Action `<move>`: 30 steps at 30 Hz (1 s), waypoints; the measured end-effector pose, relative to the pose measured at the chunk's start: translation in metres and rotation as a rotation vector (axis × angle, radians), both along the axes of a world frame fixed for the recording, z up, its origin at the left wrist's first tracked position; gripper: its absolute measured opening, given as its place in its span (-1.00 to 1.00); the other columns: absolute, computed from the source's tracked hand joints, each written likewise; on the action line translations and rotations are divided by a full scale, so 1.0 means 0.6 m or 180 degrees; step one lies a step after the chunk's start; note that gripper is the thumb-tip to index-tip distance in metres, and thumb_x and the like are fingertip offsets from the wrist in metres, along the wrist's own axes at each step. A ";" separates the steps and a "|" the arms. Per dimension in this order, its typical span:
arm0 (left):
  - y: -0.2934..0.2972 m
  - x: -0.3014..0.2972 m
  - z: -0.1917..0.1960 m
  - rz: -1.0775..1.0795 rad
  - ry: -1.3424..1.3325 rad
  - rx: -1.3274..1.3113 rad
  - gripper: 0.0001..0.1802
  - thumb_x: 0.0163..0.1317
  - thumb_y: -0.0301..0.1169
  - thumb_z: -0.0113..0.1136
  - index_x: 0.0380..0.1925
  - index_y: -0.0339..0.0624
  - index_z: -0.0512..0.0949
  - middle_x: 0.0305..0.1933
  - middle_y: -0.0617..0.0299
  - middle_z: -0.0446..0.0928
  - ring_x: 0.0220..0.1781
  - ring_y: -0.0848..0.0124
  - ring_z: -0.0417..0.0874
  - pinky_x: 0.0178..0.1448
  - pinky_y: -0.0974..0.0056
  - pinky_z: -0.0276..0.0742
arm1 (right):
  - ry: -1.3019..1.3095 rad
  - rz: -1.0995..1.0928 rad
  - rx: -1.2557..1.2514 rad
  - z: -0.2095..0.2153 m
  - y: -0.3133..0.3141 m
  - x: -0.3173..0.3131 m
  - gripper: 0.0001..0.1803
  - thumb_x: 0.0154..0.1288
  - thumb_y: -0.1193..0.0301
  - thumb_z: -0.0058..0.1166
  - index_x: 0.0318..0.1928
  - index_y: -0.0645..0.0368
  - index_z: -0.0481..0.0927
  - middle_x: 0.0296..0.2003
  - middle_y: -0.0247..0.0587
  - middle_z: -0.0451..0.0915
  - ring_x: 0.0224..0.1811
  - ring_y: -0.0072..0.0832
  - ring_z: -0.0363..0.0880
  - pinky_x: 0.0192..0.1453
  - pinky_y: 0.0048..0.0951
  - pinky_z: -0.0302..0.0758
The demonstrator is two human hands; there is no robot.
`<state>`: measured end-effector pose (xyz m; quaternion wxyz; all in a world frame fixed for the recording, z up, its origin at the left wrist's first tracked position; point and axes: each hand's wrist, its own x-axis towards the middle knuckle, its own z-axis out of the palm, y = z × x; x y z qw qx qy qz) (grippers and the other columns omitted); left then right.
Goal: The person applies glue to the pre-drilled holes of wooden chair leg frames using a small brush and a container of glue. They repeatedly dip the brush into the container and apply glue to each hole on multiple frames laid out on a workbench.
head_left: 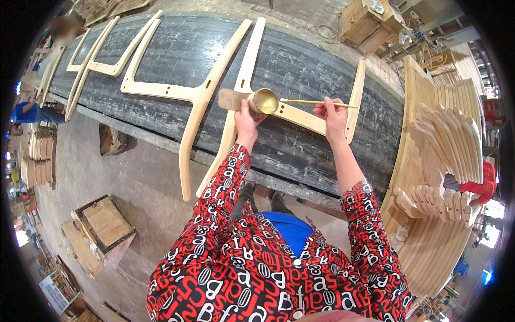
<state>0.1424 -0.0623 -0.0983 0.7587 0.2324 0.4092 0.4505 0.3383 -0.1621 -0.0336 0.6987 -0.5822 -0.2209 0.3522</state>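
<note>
My left hand (247,126) grips a small round pot (264,102) with pale yellow paste inside. A flat wooden piece (229,99) juts out to the left of the pot; whether it is joined to the pot I cannot tell. In my right hand (333,115) a thin wooden stick (306,101) lies almost level, pinched between the fingers, its left end close to the pot's rim. Beneath both hands is a pale wooden chair-leg frame (303,119), with dark holes in its crossbar. The pot hides part of the joint between its long leg and crossbar.
Several similar wooden frames (198,107) lie leftward along the long dark table (177,48). Curved wooden parts (445,139) are stacked on a wooden stand (410,107) at right. A wooden box (107,222) stands on the floor at lower left. People work at both far sides.
</note>
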 end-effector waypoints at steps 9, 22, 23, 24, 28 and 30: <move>-0.014 -0.094 -0.022 0.0393 -0.0030 -0.0208 -0.55 0.41 -0.12 -0.25 0.00 -0.30 0.34 0.02 0.07 0.43 0.00 0.20 0.55 -0.13 0.03 0.66 | -0.2805 0.0735 -0.0703 0.002 0.028 -0.026 -0.74 0.25 0.34 0.09 -0.47 0.25 0.41 -0.68 -0.21 0.44 -0.62 -0.52 0.47 -0.50 -0.46 0.37; -0.026 -0.132 -0.026 0.0501 -0.0053 -0.0169 -0.53 0.40 -0.09 -0.23 0.02 -0.28 0.34 0.02 0.08 0.44 -0.01 0.19 0.56 -0.10 0.00 0.64 | -0.3216 0.1104 -0.0737 -0.003 0.063 -0.031 -0.76 0.21 0.34 0.12 -0.45 0.22 0.39 -0.66 -0.09 0.38 -0.62 -0.26 0.39 -0.49 -0.34 0.34; -0.025 -0.133 -0.027 0.0491 -0.0068 -0.0162 -0.53 0.40 -0.09 -0.23 0.03 -0.28 0.33 0.03 0.08 0.44 -0.01 0.19 0.56 -0.10 0.00 0.64 | -0.3191 0.1115 -0.0799 -0.001 0.065 -0.027 -0.76 0.21 0.34 0.12 -0.45 0.22 0.39 -0.66 -0.09 0.38 -0.62 -0.26 0.39 -0.49 -0.34 0.34; -0.025 -0.133 -0.027 0.0498 -0.0040 -0.0179 -0.53 0.40 -0.09 -0.23 0.03 -0.28 0.33 0.03 0.08 0.44 -0.01 0.19 0.56 -0.10 0.00 0.64 | -0.3191 0.1081 -0.0728 -0.001 0.065 -0.027 -0.75 0.22 0.35 0.11 -0.47 0.23 0.39 -0.68 -0.16 0.35 -0.63 -0.38 0.34 -0.51 -0.39 0.30; -0.026 -0.128 -0.025 0.0474 -0.0028 -0.0214 -0.53 0.40 -0.09 -0.24 0.03 -0.28 0.33 0.04 0.08 0.44 0.00 0.19 0.56 -0.08 -0.01 0.63 | -0.3142 0.0997 -0.0701 -0.002 0.068 -0.022 -0.75 0.21 0.36 0.12 -0.47 0.24 0.40 -0.69 -0.18 0.34 -0.63 -0.39 0.33 -0.51 -0.39 0.29; -0.028 -0.128 -0.025 0.0489 -0.0030 -0.0224 -0.53 0.40 -0.10 -0.24 0.03 -0.28 0.33 0.04 0.08 0.44 -0.01 0.18 0.56 -0.08 -0.02 0.63 | -0.3163 0.0995 -0.0761 -0.002 0.070 -0.024 -0.76 0.19 0.35 0.12 -0.46 0.23 0.40 -0.67 -0.12 0.37 -0.63 -0.29 0.38 -0.49 -0.35 0.33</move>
